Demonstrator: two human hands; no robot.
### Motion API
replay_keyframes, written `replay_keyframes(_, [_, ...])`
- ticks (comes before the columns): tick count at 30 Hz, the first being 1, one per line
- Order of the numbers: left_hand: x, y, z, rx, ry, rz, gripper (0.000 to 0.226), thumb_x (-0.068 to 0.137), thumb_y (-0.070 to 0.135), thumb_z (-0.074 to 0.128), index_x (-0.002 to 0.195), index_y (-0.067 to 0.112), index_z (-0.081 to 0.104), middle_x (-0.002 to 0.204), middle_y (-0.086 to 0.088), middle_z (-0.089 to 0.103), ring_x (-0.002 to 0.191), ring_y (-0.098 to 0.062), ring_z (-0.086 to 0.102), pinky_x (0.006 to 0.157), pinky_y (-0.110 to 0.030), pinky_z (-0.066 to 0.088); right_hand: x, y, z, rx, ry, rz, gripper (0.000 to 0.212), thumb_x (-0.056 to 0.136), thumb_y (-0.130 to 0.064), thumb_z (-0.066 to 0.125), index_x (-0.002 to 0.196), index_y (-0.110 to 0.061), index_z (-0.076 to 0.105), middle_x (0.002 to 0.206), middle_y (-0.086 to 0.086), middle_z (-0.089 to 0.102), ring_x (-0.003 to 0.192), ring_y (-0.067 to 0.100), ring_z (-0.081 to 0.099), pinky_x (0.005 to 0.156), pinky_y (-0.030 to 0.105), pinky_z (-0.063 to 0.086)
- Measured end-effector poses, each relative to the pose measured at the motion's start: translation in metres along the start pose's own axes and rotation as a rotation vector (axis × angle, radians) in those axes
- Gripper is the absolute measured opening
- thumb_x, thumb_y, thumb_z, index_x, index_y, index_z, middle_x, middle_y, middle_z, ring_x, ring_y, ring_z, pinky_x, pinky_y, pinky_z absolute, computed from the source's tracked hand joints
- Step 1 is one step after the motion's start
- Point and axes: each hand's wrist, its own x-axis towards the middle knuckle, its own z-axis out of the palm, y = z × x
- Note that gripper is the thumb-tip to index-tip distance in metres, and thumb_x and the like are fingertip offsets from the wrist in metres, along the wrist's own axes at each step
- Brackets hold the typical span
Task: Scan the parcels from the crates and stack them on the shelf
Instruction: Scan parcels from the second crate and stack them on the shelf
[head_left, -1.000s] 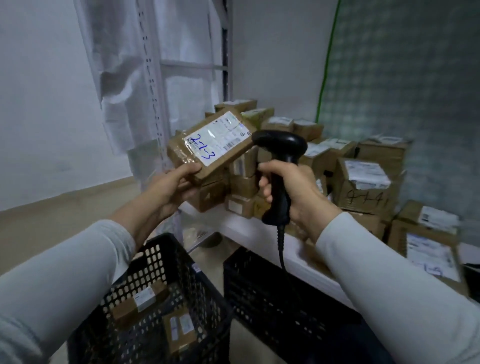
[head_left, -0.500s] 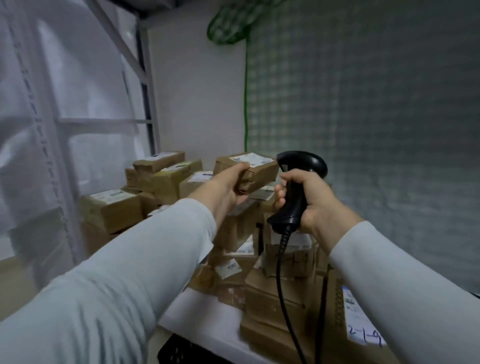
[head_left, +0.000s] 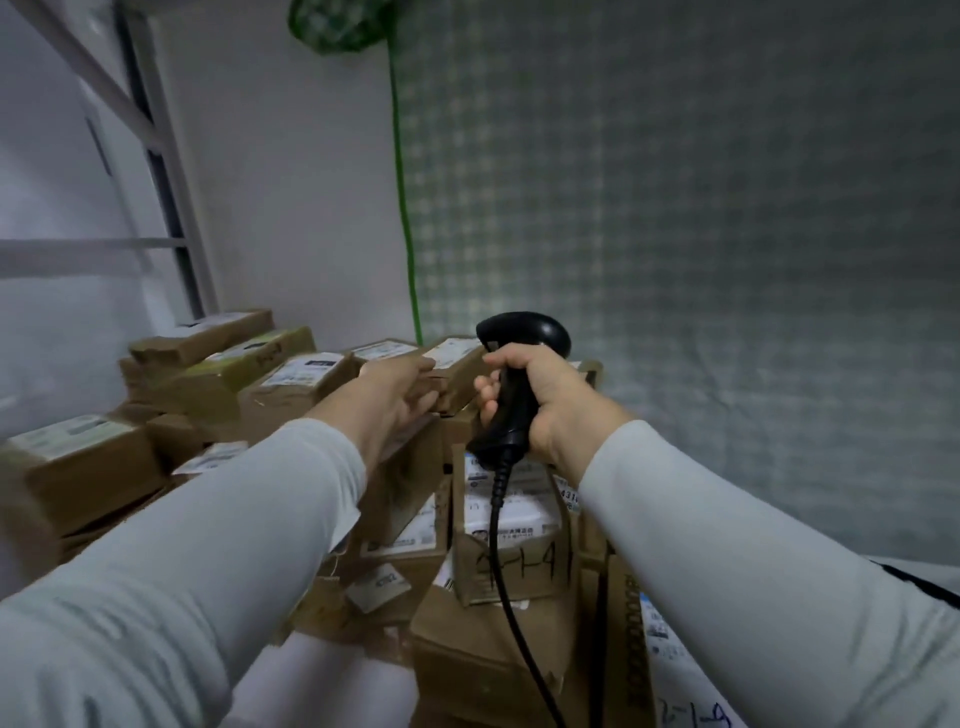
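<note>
many stacked parcels (head_left: 296, 379) are already sitting on the shelf (head_left: 322, 675), piling up from eight o'clock round to the centre, so a good share of the job is looking done. the left hand (head_left: 395, 395) is gripping one more parcel (head_left: 457, 364), thumb on top and fingers curling under its near end, holding it label-up at the top of the pile, just at nine o'clock of the scanner (head_left: 524, 332). whether it is resting on the box beneath or hanging just above, i cannot tell. the right hand (head_left: 545, 405) is wrapping firmly round the scanner's handle, holding it upright; its cable (head_left: 494, 519) is hanging toward six o'clock across a marked box (head_left: 530, 566). i am judging that this parcel is being placed, with only the release left for it. the crates are lying outside the picture, so how many parcels are waiting is not showing. a checked cloth (head_left: 701, 260) is hanging from twelve to three o'clock behind the pile, and the shelf frame (head_left: 171, 197) is standing at ten o'clock. the pile is looking uneven and crowded, and the dangling cable is running close to the boxes, so a snag or a toppled box is seeming possible.
</note>
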Motion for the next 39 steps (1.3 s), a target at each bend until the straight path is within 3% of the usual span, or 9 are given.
replay_keyframes(4, [-0.026, 0.000, -0.028, 0.099, 0.022, 0.088, 0.004, 0.092, 0.007, 0.059, 0.089, 0.008, 0.055, 0.084, -0.009, 0.061, 0.069, -0.013, 0.058, 0.052, -0.024, 0.054, -0.018, 0.014, 0.020, -0.046, -0.051, 0.031, 0.027, 0.090, -0.008, 0.054, 0.064, -0.008, 0.046, 0.044, 0.007, 0.052, 0.030, 0.012, 0.045, 0.036, 0.013, 0.038])
replay_keyframes(10, [-0.090, -0.005, -0.105, 0.190, 0.056, 0.162, 0.003, 0.088, 0.004, 0.062, 0.091, 0.003, 0.061, 0.089, -0.014, 0.063, 0.083, -0.021, 0.063, 0.065, -0.031, 0.057, -0.057, 0.054, 0.064, -0.144, -0.157, 0.070, 0.022, 0.090, -0.008, 0.054, 0.069, -0.007, 0.047, 0.046, 0.007, 0.053, 0.030, 0.012, 0.046, 0.035, 0.013, 0.039])
replay_keyframes(16, [-0.143, -0.043, -0.229, 0.289, 0.202, 0.147, 0.011, 0.086, 0.001, 0.061, 0.096, 0.002, 0.065, 0.074, -0.011, 0.061, 0.063, -0.017, 0.061, 0.052, -0.025, 0.048, -0.092, 0.149, 0.121, -0.461, -0.317, 0.188, 0.014, 0.089, -0.009, 0.056, 0.076, -0.003, 0.057, 0.051, 0.007, 0.056, 0.033, 0.013, 0.048, 0.035, 0.016, 0.040])
replay_keyframes(23, [-0.169, -0.139, -0.387, 0.491, 0.497, -0.061, 0.015, 0.084, 0.002, 0.060, 0.070, 0.005, 0.058, 0.068, -0.013, 0.055, 0.063, -0.024, 0.056, 0.060, -0.030, 0.049, -0.095, 0.310, 0.156, -0.684, -0.438, 0.423, 0.013, 0.090, -0.010, 0.056, 0.081, -0.001, 0.057, 0.048, 0.007, 0.056, 0.032, 0.012, 0.048, 0.034, 0.016, 0.038])
replay_keyframes(28, [-0.158, -0.222, -0.490, 0.485, 0.630, -0.284, 0.025, 0.088, -0.001, 0.054, 0.066, 0.010, 0.050, 0.062, -0.007, 0.051, 0.052, -0.017, 0.047, 0.042, -0.022, 0.040, -0.066, 0.416, 0.153, -0.669, -0.437, 0.613, 0.011, 0.092, -0.009, 0.056, 0.082, -0.004, 0.058, 0.050, 0.006, 0.058, 0.035, 0.012, 0.051, 0.037, 0.016, 0.040])
replay_keyframes(30, [-0.148, -0.257, -0.525, 0.466, 0.680, -0.398, 0.026, 0.090, -0.002, 0.052, 0.065, 0.006, 0.052, 0.062, -0.012, 0.050, 0.051, -0.022, 0.046, 0.045, -0.024, 0.036, -0.051, 0.453, 0.150, -0.665, -0.398, 0.670, 0.009, 0.090, -0.009, 0.059, 0.082, -0.004, 0.059, 0.051, 0.007, 0.059, 0.035, 0.013, 0.051, 0.038, 0.017, 0.041])
replay_keyframes(33, [-0.128, -0.304, -0.562, 0.558, 0.710, -0.512, 0.008, 0.085, 0.004, 0.064, 0.089, -0.003, 0.064, 0.078, -0.020, 0.062, 0.069, -0.032, 0.060, 0.062, -0.037, 0.053, -0.024, 0.503, 0.145, -0.663, -0.356, 0.753, 0.014, 0.089, -0.010, 0.061, 0.076, -0.004, 0.061, 0.053, 0.007, 0.059, 0.037, 0.013, 0.051, 0.039, 0.018, 0.042])
replay_keyframes(36, [-0.106, -0.349, -0.590, 0.676, 0.658, -0.577, 0.030, 0.085, 0.007, 0.066, 0.113, -0.004, 0.063, 0.108, -0.020, 0.066, 0.101, -0.037, 0.062, 0.089, -0.041, 0.050, 0.002, 0.551, 0.140, -0.626, -0.323, 0.860, 0.014, 0.089, -0.013, 0.062, 0.079, -0.004, 0.062, 0.052, 0.007, 0.061, 0.037, 0.013, 0.052, 0.039, 0.017, 0.042])
replay_keyframes(39, [-0.084, -0.388, -0.618, 0.839, 0.590, -0.618, 0.033, 0.087, 0.011, 0.064, 0.118, 0.000, 0.061, 0.115, -0.011, 0.062, 0.111, -0.032, 0.058, 0.095, -0.036, 0.044, 0.022, 0.597, 0.139, -0.578, -0.283, 0.973, 0.010, 0.090, -0.013, 0.060, 0.089, -0.003, 0.063, 0.052, 0.008, 0.062, 0.037, 0.012, 0.053, 0.039, 0.016, 0.042])
